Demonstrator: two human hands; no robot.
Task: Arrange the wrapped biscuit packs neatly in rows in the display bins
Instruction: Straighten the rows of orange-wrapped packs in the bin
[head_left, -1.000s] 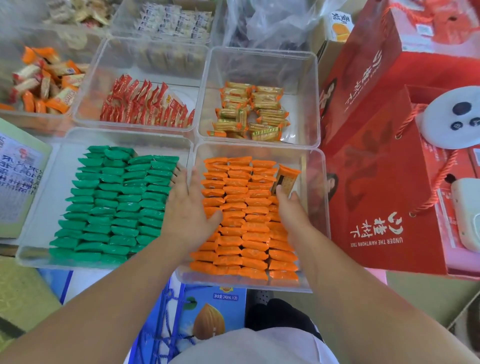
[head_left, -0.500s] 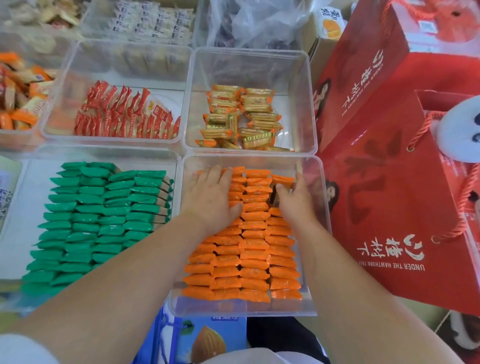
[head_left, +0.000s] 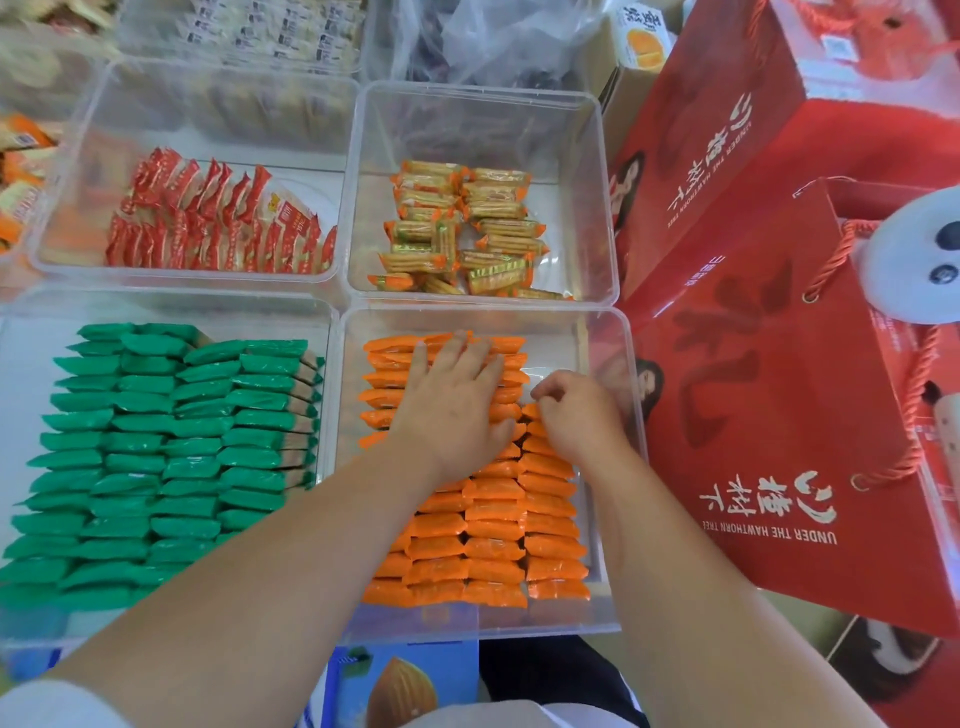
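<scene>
1. Head view, nearest the wearer: a white sleeve (head_left: 52, 706) edges the lower left corner, and a blue almond carton (head_left: 400, 691) sits just below the bins.
2. Two bare forearms reach forward over the near right bin (head_left: 483, 621), a clear plastic box. The orange biscuit packs (head_left: 493, 551) lie flat in it in tight rows, from the front wall back.
3. The left hand (head_left: 452, 410) rests palm down on the orange biscuit packs toward the far end of that box. Its fingers are straight and spread wide, and the fingertips reach the last rows.
4. The right hand (head_left: 582, 415) sits just beside it, at the far end of the rightmost column. Its fingers are curled in tight, with the thumb near the forefinger. Whether they pinch a pack cannot be told.
5. Alongside on the left, the near left bin (head_left: 156, 309) holds green packs (head_left: 171, 441) in overlapping rows across several columns.
6. Behind the orange box, the far right bin (head_left: 467, 119) holds golden cracker packs (head_left: 462, 228) in a loose double pile on its floor.
7. Beside that, the far left bin (head_left: 208, 104) carries red-and-white packs (head_left: 218, 218) standing on edge in two leaning lines.
8. To the right of the bins stand red gift bags (head_left: 769, 415) with twisted rope handles, lettered "UNDER THE HAWTHORN TREE". A white panda-faced object (head_left: 914, 254) pokes in at the frame edge.
9. Farthest back, a crumpled clear plastic bag (head_left: 493, 41) lies beyond the boxes, next to blurred trays of pale wrapped snacks.
</scene>
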